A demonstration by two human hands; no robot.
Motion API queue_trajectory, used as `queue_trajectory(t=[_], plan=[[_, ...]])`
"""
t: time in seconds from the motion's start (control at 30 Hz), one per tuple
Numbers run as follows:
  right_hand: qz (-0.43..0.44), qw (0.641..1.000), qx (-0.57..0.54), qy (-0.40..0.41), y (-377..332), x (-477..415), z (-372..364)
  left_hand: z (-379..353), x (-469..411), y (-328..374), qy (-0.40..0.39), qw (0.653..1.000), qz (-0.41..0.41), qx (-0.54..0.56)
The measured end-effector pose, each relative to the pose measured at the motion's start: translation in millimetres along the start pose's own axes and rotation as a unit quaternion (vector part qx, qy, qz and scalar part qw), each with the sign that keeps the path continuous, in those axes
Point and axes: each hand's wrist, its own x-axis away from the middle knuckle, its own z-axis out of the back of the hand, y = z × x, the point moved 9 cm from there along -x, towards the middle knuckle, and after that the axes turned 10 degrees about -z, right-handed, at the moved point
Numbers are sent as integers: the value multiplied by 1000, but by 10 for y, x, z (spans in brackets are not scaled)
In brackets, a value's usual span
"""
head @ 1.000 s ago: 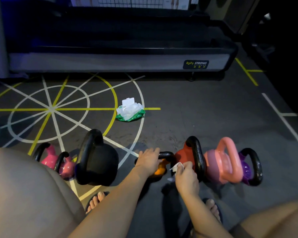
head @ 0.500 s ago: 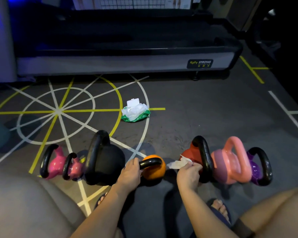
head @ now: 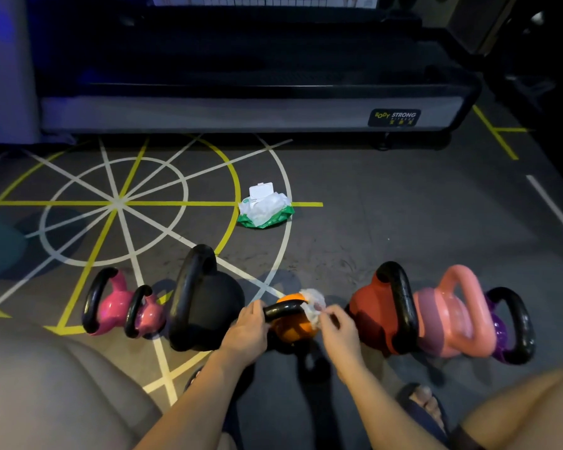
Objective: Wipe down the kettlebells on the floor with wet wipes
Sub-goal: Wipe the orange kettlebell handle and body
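Observation:
A row of kettlebells stands on the grey gym floor. The small orange kettlebell (head: 292, 328) with a black handle sits in the middle. My left hand (head: 246, 332) grips the left end of its handle. My right hand (head: 337, 323) pinches a white wet wipe (head: 312, 303) and holds it against the handle's right end. To the left stand a large black kettlebell (head: 205, 303) and two pink kettlebells (head: 117, 306). On the right are a red kettlebell (head: 371, 306), a light pink kettlebell (head: 449, 316) and a purple kettlebell (head: 501, 332).
An open pack of wet wipes (head: 264, 211) lies on the floor beyond the row. A treadmill base (head: 241, 112) runs across the back. My knees fill the lower corners and my sandalled feet (head: 424, 407) sit below the kettlebells. Yellow and white lines mark the floor.
The orange kettlebell was pulled left, away from the red one. My right hand moved the wipe from near the red kettlebell onto the orange kettlebell's handle. My left hand kept its grip.

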Motion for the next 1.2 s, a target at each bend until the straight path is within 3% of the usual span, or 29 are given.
queue_trajectory(t=[0.13,0.2,0.33,0.43,0.53,0.7,0.87,1.0,1.07,1.2], plan=[[-131,949,-247,-147,196,-22,-208,32,-65,32,3,1000,4,-7],[-121,945,-253,-165,123,-64,-207,38,-79,43,7,1000,2,-5],[-64,953,-269,-124,85,-169,-119,43,-80,73,6,1000,-9,10],[-43,971,-219,-90,114,-229,-102,45,-65,55,5,1000,-12,12],[-52,975,-179,-120,136,-325,-218,48,-64,8,4,1000,-2,23],[11,995,7,-102,26,-457,-321,60,-78,19,12,1000,-1,27],[70,982,154,-79,7,-546,-359,71,-74,33,26,999,-7,27],[55,958,265,-97,62,-569,-445,84,-91,36,32,999,-12,25],[50,952,279,-118,56,-531,-501,81,-110,35,31,999,-10,24],[25,979,168,-117,-19,-401,-534,70,-131,48,30,999,-9,14]])
